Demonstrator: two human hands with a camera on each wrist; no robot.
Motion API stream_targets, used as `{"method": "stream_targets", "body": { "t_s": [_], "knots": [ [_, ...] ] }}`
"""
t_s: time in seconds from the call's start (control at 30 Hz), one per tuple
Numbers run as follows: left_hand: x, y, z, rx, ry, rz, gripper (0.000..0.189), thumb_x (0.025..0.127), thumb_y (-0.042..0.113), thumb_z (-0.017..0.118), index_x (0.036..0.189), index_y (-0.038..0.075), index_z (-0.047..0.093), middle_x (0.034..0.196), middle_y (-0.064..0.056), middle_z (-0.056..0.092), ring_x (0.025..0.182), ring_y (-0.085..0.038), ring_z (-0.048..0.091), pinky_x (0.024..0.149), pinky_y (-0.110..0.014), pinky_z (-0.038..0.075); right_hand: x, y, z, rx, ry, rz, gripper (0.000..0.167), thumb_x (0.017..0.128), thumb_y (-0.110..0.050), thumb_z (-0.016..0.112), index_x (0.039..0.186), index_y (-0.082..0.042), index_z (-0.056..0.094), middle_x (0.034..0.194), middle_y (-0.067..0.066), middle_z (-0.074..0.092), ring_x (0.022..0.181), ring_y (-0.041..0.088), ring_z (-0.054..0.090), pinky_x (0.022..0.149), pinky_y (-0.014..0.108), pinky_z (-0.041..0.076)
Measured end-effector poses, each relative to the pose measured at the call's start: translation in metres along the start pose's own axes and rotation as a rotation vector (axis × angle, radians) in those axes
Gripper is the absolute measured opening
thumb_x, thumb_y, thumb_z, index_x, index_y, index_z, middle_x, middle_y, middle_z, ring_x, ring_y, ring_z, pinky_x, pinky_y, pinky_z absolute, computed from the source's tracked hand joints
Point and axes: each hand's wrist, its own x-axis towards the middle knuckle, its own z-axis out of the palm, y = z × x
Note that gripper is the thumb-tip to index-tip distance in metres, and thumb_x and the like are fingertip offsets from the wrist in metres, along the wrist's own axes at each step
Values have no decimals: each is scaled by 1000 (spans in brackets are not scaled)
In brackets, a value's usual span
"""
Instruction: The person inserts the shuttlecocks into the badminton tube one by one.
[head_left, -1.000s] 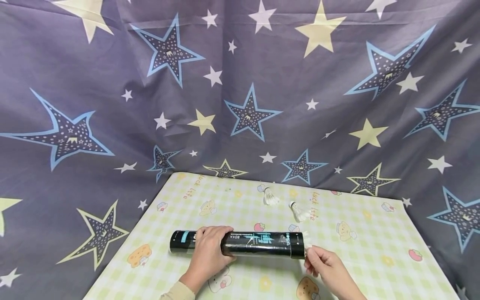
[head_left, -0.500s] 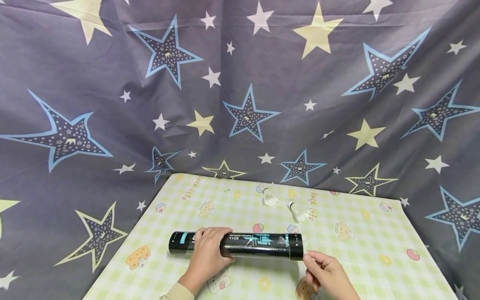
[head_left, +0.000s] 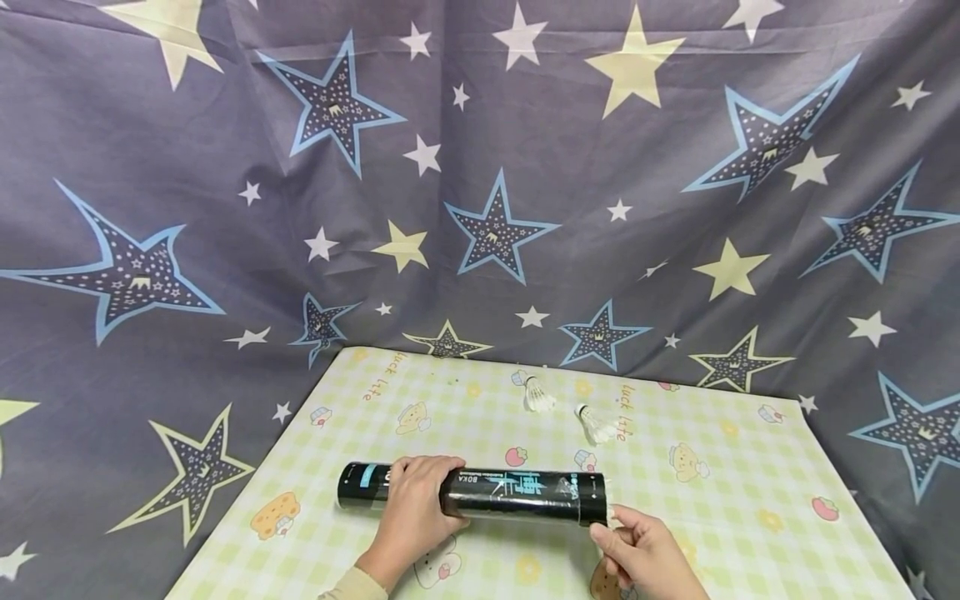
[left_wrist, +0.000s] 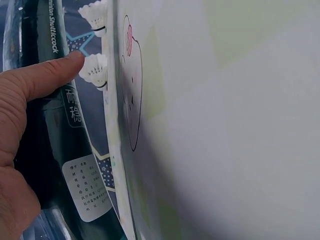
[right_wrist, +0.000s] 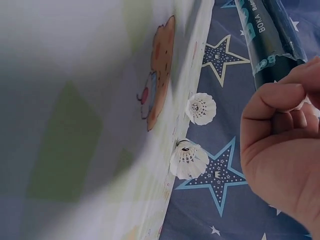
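A black shuttlecock tube [head_left: 517,495] with blue lettering lies sideways, held close over the table. My left hand [head_left: 422,504] grips it left of its middle, fingers over the top. In the left wrist view, the thumb [left_wrist: 55,75] lies along its printed side. At the tube's right end my right hand [head_left: 645,546] pinches the feathers of a shuttlecock, thumb right at the rim. Only a thin white edge of it shows; the remainder is hidden by the tube and fingers. In the right wrist view, the right hand's fingers [right_wrist: 275,100] are curled at the tube end.
Two white shuttlecocks lie beyond the tube, a left one [head_left: 538,394] and a right one [head_left: 596,423]. A green-and-white checked cloth [head_left: 735,500] with cartoon prints covers the table. Behind it hangs a dark curtain [head_left: 480,133] with stars.
White feathers that stuck out of the tube's right end now barely show. My right hand has shifted slightly left and down, its thumb now at the rim. The left hand keeps its grip.
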Motion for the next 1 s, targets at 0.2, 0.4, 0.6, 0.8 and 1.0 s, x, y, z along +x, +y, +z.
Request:
{"method": "stream_targets", "body": {
  "t_s": [0.2, 0.4, 0.6, 0.8, 1.0],
  "knots": [
    [0, 0, 0, 3, 14, -4, 86, 46, 34, 109, 124, 26, 73, 122, 8, 78, 115, -17, 68, 104, -46, 39, 1, -3, 0, 12, -69, -32, 44, 108, -31, 63, 133, 6, 61, 63, -4, 62, 46, 5, 52, 48, 21, 49],
    [0, 0, 1, 6, 7, -6, 86, 47, 35, 109, 124, 26, 73, 122, 8, 78, 115, -17, 68, 103, -46, 39, 3, -1, -1, 14, -157, -47, 49, 111, -31, 57, 142, 6, 58, 64, -6, 62, 47, 3, 53, 49, 19, 48],
    [0, 0, 0, 6, -1, -5, 86, 47, 35, 109, 124, 26, 73, 122, 7, 78, 116, -18, 68, 104, -46, 39, 5, -2, -1, 8, -189, -27, 53, 111, -33, 57, 133, 15, 55, 66, -6, 64, 49, 3, 54, 51, 17, 48],
    [0, 0, 0, 10, -1, -1, 85, 47, 35, 109, 124, 26, 73, 121, 7, 78, 116, -18, 68, 103, -46, 39, 5, -1, -1, 22, -212, -31, 51, 112, -31, 55, 132, 16, 54, 66, -7, 63, 49, 3, 55, 52, 17, 48],
    [0, 0, 0, 9, 7, 1, 86, 47, 36, 109, 124, 26, 73, 121, 7, 78, 115, -18, 69, 103, -46, 39, 6, -2, -2, 28, -234, -37, 48, 112, -31, 53, 130, 13, 54, 71, -5, 66, 50, 5, 56, 52, 19, 47]
  ]
}}
